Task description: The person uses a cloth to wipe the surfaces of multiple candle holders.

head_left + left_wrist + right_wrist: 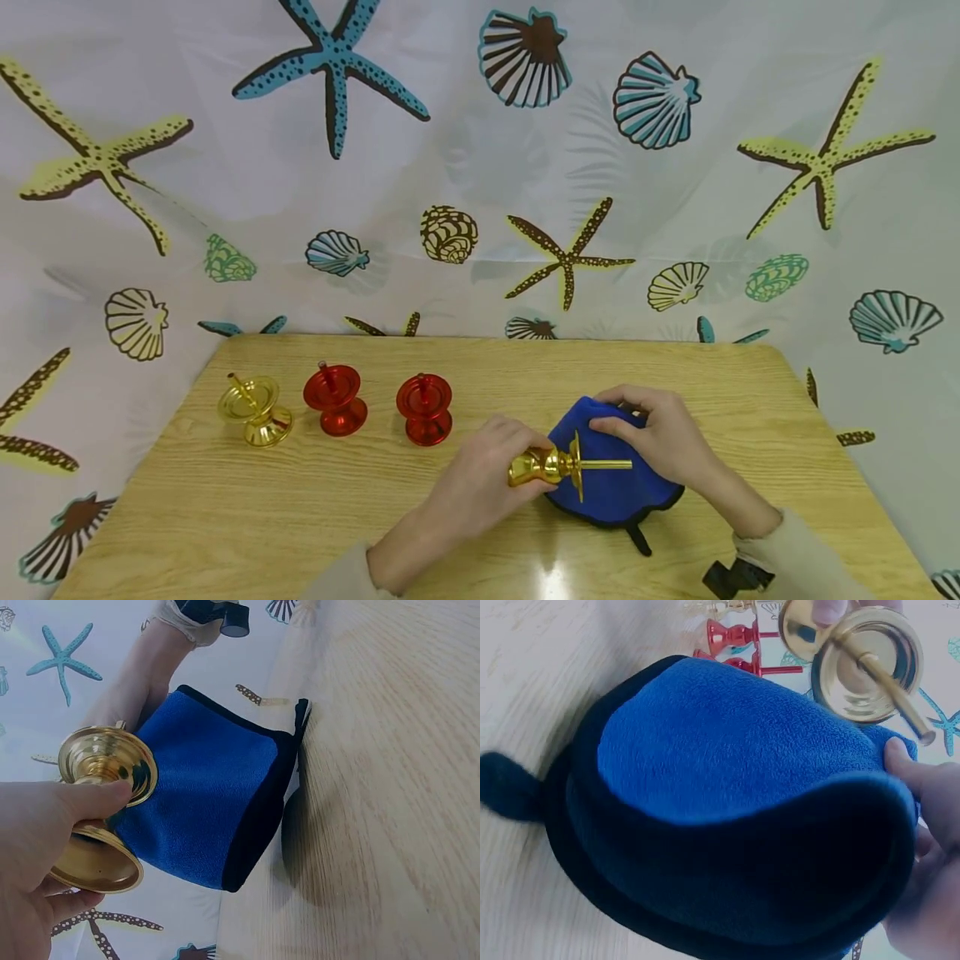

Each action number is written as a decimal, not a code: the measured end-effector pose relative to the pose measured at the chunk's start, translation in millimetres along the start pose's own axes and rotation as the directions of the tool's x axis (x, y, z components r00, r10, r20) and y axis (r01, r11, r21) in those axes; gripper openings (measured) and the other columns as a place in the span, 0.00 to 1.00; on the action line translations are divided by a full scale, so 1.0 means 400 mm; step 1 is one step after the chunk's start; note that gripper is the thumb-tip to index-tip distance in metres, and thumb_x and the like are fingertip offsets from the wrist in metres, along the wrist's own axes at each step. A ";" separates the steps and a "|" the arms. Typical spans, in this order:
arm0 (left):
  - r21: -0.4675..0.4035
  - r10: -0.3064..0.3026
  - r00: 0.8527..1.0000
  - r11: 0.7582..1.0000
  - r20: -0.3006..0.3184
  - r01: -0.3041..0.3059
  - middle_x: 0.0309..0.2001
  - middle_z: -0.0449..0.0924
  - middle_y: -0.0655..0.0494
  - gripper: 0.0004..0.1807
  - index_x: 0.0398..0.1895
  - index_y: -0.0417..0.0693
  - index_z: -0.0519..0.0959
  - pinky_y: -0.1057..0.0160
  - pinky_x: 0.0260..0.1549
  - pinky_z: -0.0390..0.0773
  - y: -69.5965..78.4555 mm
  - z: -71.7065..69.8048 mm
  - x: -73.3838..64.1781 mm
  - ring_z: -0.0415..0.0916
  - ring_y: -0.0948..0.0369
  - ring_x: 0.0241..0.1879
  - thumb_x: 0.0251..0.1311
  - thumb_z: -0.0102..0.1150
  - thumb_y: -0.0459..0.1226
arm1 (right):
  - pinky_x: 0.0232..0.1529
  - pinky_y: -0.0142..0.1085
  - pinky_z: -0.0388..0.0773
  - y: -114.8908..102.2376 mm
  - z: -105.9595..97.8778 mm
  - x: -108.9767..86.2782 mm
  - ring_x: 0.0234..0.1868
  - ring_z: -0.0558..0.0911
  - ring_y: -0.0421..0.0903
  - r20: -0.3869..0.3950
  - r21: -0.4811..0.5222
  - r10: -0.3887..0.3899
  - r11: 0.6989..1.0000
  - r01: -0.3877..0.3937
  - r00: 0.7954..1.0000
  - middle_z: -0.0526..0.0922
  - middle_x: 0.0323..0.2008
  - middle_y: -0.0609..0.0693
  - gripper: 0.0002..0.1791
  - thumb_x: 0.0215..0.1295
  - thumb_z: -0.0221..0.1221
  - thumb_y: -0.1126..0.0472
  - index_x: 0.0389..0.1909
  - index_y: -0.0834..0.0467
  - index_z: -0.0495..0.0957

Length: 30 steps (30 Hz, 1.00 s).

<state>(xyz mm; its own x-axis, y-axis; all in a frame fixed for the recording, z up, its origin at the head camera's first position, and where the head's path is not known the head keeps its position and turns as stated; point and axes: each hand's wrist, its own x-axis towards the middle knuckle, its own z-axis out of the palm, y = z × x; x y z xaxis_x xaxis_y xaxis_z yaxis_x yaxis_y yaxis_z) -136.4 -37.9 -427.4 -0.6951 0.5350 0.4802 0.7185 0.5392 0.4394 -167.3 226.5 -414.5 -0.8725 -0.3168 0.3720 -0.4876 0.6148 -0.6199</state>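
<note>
My left hand (487, 471) grips a shiny gold candlestick (540, 467) by its base end, tilted on its side with the spike pointing right. In the left wrist view its dish and flared foot show on either side of my thumb. The fingers and thumb of my right hand (660, 433) pinch the far edge of a blue cloth mitt (600, 500) with black trim and a small black loop. The mitt's dark opening (735, 870) gapes in the right wrist view. From the head, the candlestick's dish and spike overlap the mitt; whether they touch is unclear.
At the left of the wooden table (300, 517) stand another gold candlestick (267, 427) and two red ones, a left one (342, 417) and a right one (428, 425). A cloth backdrop (405, 183) printed with shells and starfish hangs behind.
</note>
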 end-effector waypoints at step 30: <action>0.027 0.113 0.992 0.993 0.052 -0.115 0.46 0.84 0.57 0.20 0.46 0.51 0.84 0.62 0.51 0.84 0.001 0.003 -0.002 0.80 0.61 0.49 0.52 0.83 0.44 | 0.53 0.35 0.85 -0.057 -0.061 0.005 0.52 0.88 0.40 0.391 0.283 -0.263 0.946 0.157 0.882 0.91 0.50 0.49 0.08 0.73 0.64 0.63 0.49 0.50 0.86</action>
<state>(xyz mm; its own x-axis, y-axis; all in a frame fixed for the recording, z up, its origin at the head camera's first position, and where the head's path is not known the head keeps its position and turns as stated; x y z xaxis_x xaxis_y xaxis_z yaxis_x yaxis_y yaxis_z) -135.6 -37.4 -428.5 -0.6095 0.6259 0.4865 0.7927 0.4917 0.3604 -157.1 229.7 -382.9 -0.6536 -0.7238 0.2212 -0.6074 0.3271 -0.7240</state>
